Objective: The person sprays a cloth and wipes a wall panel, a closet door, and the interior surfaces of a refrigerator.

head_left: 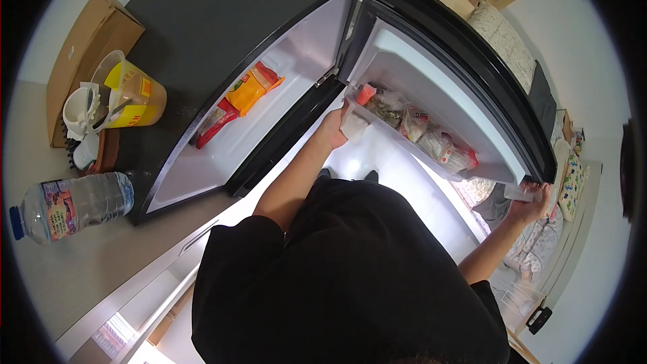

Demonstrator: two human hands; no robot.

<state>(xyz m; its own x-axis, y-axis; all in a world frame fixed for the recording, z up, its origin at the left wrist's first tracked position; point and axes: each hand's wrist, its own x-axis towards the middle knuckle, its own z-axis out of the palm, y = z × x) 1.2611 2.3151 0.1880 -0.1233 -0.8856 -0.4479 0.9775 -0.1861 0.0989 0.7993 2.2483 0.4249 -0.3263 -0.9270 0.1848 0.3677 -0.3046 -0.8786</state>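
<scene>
A black fridge's top compartment [269, 128] stands open, its door [465, 74] swung out to the right. My left hand [335, 129] is at the hinge-side end of the door shelf, with a whitish cloth or paper [353, 125] at its fingers. At the door's outer edge, my right hand [530, 206] has its fingers closed on something pale [523, 193]. The clear door shelf [411, 145] between them carries several plastic bags of food [438, 143]. Inside the compartment lie an orange packet [248, 94] and a red packet [216, 123].
On the left are a cardboard box [91, 47], a yellow-labelled plastic tub [138, 98], a white cup [79, 111] and a large water bottle [74, 207]. A bed with patterned bedding [536, 243] is at the right. My feet show on the floor below.
</scene>
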